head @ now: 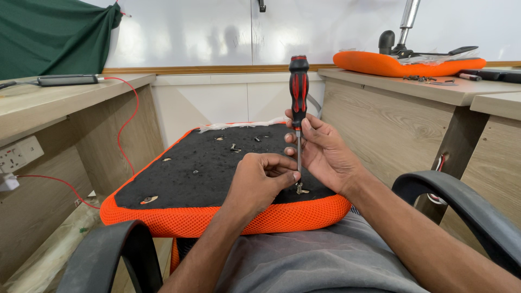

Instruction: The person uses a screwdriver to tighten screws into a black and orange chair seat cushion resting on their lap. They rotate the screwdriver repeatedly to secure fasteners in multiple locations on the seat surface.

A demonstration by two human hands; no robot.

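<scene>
two hands (293, 171), one screwdriver (298, 87), one orange seat cushion (217, 217), two loose screws (235, 147)

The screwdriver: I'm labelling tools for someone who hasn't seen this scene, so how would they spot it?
Find the orange seat cushion lying black underside up on the person's lap. At its near right edge, both hands meet around a thin upright shaft. That is the screwdriver, the only tool standing upright, with a red-and-black handle.

A second orange seat cushion (380, 64) with a metal column is seen on the far right wooden desk (434, 89). A green cloth (49, 32) is draped at far left, above a red cable (127, 116). Black armrests (467, 203) are shown near.
</scene>
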